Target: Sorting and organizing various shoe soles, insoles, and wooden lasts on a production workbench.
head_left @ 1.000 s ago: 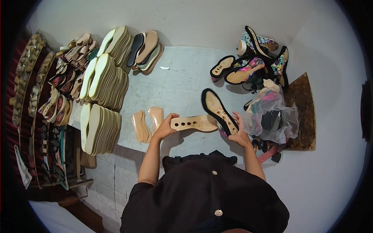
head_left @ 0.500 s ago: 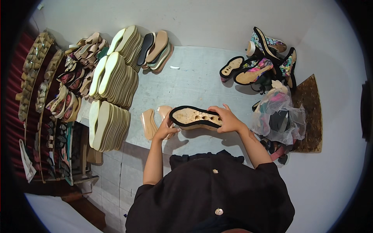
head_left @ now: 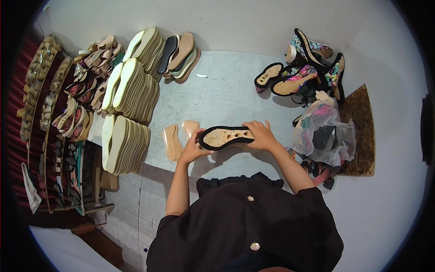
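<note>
Between my two hands is a wedge shoe sole [head_left: 217, 138], its tan underside up, with a black rim and several round holes towards the right end. My left hand [head_left: 192, 148] grips its left end, thumb along the near side. Around the right end my right hand [head_left: 262, 137] is closed, partly covering it. The sole is held above the table [head_left: 217, 97]. Just left of my left hand lie a clear-wrapped beige insole pair [head_left: 172, 142] and another beige wrapped piece [head_left: 189, 128], partly hidden by that hand.
Tall stacks of cream soles [head_left: 131, 143] line the table's left side, with black and tan insoles [head_left: 182, 54] behind. Floral wedge shoes [head_left: 299, 79] lie at the back right. Nearer stand a clear plastic bag [head_left: 324, 136] and a brown board [head_left: 360, 131]. Shelves of shoes [head_left: 63, 131] are far left.
The sole's near side wall shows less than before, so it has tilted slightly in my hands. My right hand has shifted a little left. Both hands keep their hold.
</note>
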Tool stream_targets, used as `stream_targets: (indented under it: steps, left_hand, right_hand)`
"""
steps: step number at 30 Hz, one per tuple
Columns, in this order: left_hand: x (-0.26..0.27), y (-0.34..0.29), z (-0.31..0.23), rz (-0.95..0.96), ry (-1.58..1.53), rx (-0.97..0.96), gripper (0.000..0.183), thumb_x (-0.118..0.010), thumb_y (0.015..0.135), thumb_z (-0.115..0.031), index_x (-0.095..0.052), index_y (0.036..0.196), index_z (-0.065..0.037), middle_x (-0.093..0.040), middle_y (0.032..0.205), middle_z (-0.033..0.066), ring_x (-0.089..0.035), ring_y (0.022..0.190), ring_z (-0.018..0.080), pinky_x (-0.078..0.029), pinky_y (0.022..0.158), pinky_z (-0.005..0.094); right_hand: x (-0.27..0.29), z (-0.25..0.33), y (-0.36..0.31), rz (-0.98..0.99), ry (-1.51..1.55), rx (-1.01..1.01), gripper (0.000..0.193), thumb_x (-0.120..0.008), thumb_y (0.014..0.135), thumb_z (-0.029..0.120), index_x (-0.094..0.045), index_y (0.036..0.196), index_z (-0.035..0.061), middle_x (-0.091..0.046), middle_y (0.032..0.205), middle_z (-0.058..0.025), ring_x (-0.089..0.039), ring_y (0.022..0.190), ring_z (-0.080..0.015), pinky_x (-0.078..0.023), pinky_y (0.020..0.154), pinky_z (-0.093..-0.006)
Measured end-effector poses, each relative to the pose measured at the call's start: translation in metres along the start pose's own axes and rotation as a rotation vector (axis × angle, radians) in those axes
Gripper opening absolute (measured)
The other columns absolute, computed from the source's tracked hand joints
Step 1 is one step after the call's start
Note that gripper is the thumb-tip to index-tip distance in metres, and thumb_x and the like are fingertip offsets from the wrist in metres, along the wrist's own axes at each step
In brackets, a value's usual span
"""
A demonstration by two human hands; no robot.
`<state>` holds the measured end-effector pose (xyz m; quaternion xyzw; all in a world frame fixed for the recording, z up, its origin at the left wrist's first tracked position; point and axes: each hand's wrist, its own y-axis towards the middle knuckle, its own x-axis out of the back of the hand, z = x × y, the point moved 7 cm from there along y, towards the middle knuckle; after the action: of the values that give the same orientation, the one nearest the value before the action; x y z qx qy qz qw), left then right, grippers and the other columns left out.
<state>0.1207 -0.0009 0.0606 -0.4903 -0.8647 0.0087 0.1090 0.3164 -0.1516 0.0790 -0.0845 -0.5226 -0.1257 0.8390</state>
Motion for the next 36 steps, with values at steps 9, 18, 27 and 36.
stream_targets:
  steps: [9,18,27,36]
  left_hand:
    - [-0.004,0.005,0.003,0.055,0.035,0.068,0.086,-0.085,0.053,-0.008,-0.040,0.126,-0.006,-0.050,0.123,0.0103,-0.044,0.118,0.0224,-0.033,0.101,0.0350]
    - [-0.010,0.011,0.021,0.103,-0.133,0.029,0.090,-0.084,0.054,-0.006,-0.036,0.130,-0.004,-0.048,0.126,0.0110,-0.043,0.119,0.0212,-0.033,0.101,0.0330]
    - [-0.022,0.013,0.040,0.066,0.068,0.024,0.062,-0.081,0.055,-0.002,-0.055,0.112,0.001,-0.062,0.108,0.0087,-0.056,0.101,0.0184,-0.044,0.089,0.0317]
    - [-0.028,0.000,0.038,-0.050,0.066,-0.056,0.049,-0.079,0.064,-0.004,-0.058,0.108,0.000,-0.065,0.102,0.0062,-0.059,0.093,0.0147,-0.048,0.080,0.0294]
  right_hand:
    - [0.001,0.000,-0.006,0.111,-0.026,-0.045,0.073,-0.077,0.054,0.026,-0.049,0.120,0.0165,-0.056,0.105,-0.0066,-0.051,0.106,-0.0274,-0.029,0.096,-0.0511]
    - [-0.004,-0.007,-0.014,0.016,0.098,-0.052,0.083,-0.075,0.053,0.022,-0.043,0.130,0.0196,-0.047,0.121,-0.0092,-0.043,0.116,-0.0278,-0.024,0.099,-0.0552]
    - [0.027,-0.021,-0.031,-0.116,0.272,-0.064,0.099,-0.076,0.046,0.025,-0.034,0.135,0.0242,-0.034,0.133,-0.0175,-0.031,0.124,-0.0381,-0.019,0.103,-0.0506]
    - [0.016,-0.034,-0.052,-0.204,0.466,-0.121,0.081,-0.074,0.057,0.023,-0.040,0.131,0.0149,-0.038,0.129,-0.0147,-0.034,0.122,-0.0340,-0.026,0.102,-0.0425]
